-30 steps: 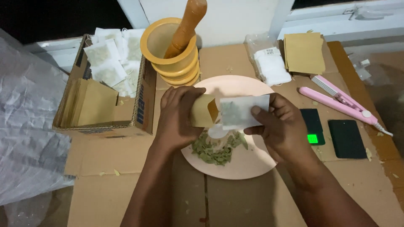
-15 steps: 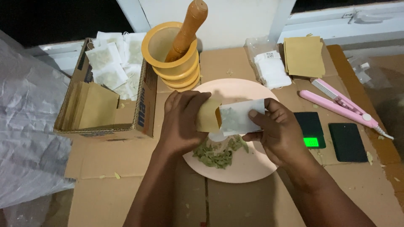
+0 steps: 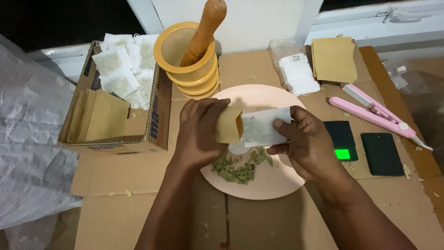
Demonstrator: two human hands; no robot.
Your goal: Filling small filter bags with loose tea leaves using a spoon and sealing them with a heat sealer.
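My left hand (image 3: 200,134) holds a small brown paper envelope (image 3: 228,125) by its side, its mouth facing right. A white filter bag with green herb inside (image 3: 262,126) is pinched in my right hand (image 3: 305,143), and its left end sits at the envelope's mouth. Both hands hover over a pale pink plate (image 3: 277,183) that carries a small heap of dried green leaves (image 3: 238,167).
Behind the plate stands a yellow mortar (image 3: 192,65) with a wooden pestle (image 3: 206,28). At left is a cardboard box (image 3: 115,115) of brown envelopes and filled bags. To the right are a pack of white bags (image 3: 298,71), brown envelopes (image 3: 334,59), a pink sealer (image 3: 377,115), a lit pocket scale (image 3: 341,139) and crumpled plastic (image 3: 32,153).
The white bag's left end has moved closer to the envelope's mouth. Both hands stay over the plate.
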